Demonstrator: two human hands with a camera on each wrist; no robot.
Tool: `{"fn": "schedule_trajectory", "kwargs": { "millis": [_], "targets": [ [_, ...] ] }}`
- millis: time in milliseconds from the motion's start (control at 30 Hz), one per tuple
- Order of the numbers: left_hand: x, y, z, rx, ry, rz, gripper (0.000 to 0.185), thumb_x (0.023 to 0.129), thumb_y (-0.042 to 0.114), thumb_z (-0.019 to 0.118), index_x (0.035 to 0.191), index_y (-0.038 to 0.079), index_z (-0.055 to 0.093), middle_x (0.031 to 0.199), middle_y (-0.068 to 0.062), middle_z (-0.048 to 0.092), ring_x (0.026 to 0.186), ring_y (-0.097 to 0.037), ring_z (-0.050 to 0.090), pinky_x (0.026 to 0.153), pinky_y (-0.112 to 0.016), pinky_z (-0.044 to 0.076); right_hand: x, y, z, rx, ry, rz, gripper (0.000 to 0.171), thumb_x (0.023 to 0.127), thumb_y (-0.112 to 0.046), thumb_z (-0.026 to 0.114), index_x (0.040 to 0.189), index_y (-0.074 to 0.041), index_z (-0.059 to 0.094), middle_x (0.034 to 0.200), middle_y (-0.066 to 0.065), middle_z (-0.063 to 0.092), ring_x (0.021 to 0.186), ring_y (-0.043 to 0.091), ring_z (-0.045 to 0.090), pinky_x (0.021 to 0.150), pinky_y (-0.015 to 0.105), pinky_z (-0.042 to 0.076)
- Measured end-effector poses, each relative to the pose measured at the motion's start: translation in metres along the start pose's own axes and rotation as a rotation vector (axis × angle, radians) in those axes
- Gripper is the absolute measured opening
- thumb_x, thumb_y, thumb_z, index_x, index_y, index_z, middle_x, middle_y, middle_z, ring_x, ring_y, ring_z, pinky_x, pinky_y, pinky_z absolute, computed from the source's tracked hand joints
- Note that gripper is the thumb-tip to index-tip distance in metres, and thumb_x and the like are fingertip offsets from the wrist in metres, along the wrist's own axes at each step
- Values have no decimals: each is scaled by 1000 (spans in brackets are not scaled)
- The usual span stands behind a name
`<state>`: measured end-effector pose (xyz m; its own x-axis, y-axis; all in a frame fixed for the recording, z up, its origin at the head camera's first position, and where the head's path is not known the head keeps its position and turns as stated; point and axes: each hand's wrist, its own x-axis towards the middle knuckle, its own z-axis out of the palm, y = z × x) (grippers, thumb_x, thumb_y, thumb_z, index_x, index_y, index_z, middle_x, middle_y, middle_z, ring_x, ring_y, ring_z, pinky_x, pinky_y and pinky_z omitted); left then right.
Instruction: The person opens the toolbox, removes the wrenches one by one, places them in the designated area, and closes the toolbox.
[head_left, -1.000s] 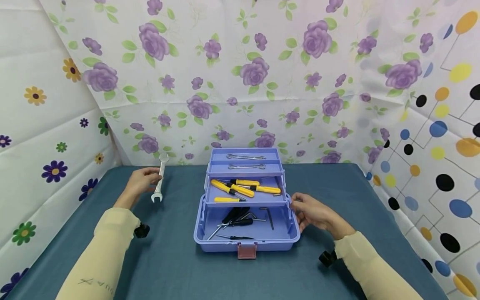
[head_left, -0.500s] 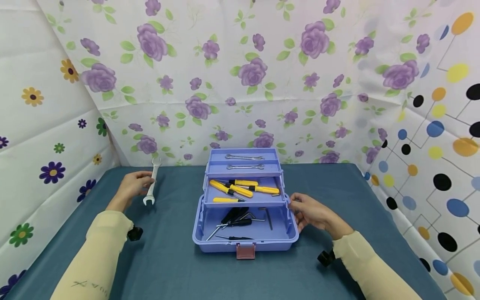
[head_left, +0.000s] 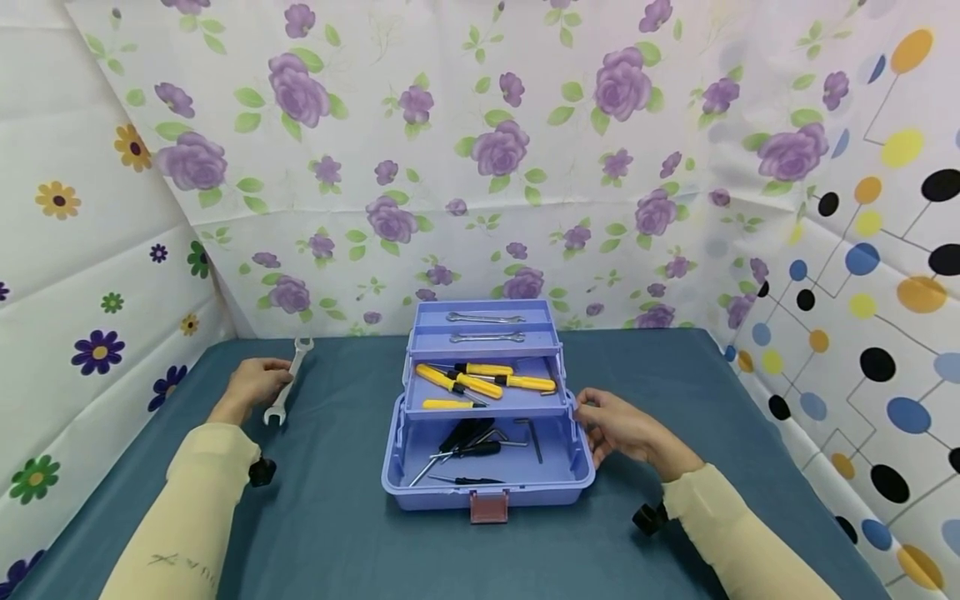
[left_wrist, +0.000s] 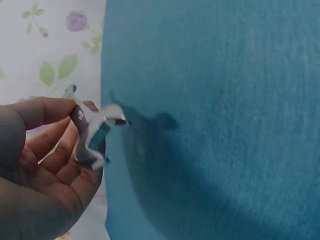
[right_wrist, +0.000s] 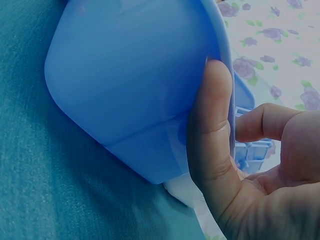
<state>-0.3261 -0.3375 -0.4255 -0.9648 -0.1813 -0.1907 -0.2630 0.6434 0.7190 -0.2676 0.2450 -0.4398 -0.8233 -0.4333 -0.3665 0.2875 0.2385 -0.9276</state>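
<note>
On a teal-covered table, a person's left hand holds a silver wrench well to the left of an open lilac toolbox.
Fingers curl round the wrench's shank, its lower open end showing in the left wrist view. The right hand rests against the toolbox's right wall, thumb pressed flat on the plastic, fingers loosely bent. Yellow-handled screwdrivers lie in the middle tray, two wrenches in the upper ones.

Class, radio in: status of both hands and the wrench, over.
Left hand grips wrench, low over table. Right hand steadies open toolbox. Nothing between.
</note>
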Motion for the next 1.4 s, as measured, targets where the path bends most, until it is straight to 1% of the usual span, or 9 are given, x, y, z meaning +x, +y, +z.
{"fn": "schedule_trajectory", "kwargs": {
  "millis": [200, 467, 633, 733, 867, 1000, 1200, 1300, 1400],
  "targets": [
    [0, -8, -4, 63, -4, -2, 43, 100, 10, 56, 137, -12, 58, 120, -29, 64, 93, -28, 60, 67, -30, 52, 1, 0, 2, -1, -3, -3, 24, 104, -18, 52, 118, -2, 40, 85, 13, 59, 59, 19, 61, 52, 36, 60],
    [-2, -14, -7, 106, -47, -20, 40, 100, 9, 57, 133, -13, 60, 115, -27, 65, 92, -27, 60, 66, -31, 54, 2, 0, 3, -4, -8, -7, 25, 105, -19, 52, 119, -2, 40, 85, 13, 59, 59, 19, 62, 52, 36, 60],
    [-3, -19, -4, 124, -25, -9, 39, 99, 7, 56, 131, -14, 60, 97, -19, 66, 79, -23, 59, 62, -32, 51, 2, 1, 3, -9, -10, -12, 25, 105, -19, 52, 119, -1, 40, 86, 13, 60, 59, 19, 61, 52, 36, 60],
    [-5, -18, -2, 155, -9, -1, 39, 98, 7, 55, 130, -14, 61, 92, -16, 64, 77, -24, 58, 62, -33, 49, 2, 1, 2, -12, -11, -15, 25, 105, -18, 51, 119, -1, 40, 85, 13, 60, 58, 19, 61, 52, 36, 60],
    [-9, -11, -1, 226, -2, 24, 38, 98, 6, 54, 129, -15, 61, 95, -19, 64, 82, -29, 58, 68, -36, 47, 2, 1, 2, -11, -9, -15, 24, 105, -18, 52, 119, -1, 40, 85, 13, 60, 58, 19, 61, 52, 36, 60],
    [-10, -5, 1, 268, -3, 36, 37, 99, 5, 53, 129, -16, 60, 95, -23, 64, 82, -33, 59, 73, -43, 48, 1, 1, 1, -11, -6, -14, 24, 105, -18, 51, 119, -1, 40, 85, 14, 60, 59, 19, 61, 52, 36, 60],
    [-9, 0, 3, 318, 7, 33, 36, 100, 6, 53, 128, -15, 61, 115, -32, 62, 97, -42, 57, 86, -56, 49, -1, 0, 1, -8, -4, -16, 25, 105, -18, 51, 120, -1, 40, 85, 14, 59, 59, 19, 60, 52, 36, 60],
    [-9, 0, 4, 340, 23, 47, 34, 100, 5, 53, 125, -15, 63, 112, -32, 63, 94, -42, 60, 83, -55, 51, -1, 0, 1, -9, -8, -17, 26, 105, -19, 51, 119, -1, 39, 83, 13, 59, 58, 19, 60, 52, 36, 59],
    [-10, 0, 5, 356, 47, 68, 31, 98, 5, 53, 120, -15, 65, 106, -32, 65, 87, -40, 62, 74, -51, 53, -1, 0, 0, -10, -9, -14, 26, 106, -21, 51, 119, -1, 39, 81, 13, 59, 58, 20, 60, 52, 37, 59]
  ]
}}
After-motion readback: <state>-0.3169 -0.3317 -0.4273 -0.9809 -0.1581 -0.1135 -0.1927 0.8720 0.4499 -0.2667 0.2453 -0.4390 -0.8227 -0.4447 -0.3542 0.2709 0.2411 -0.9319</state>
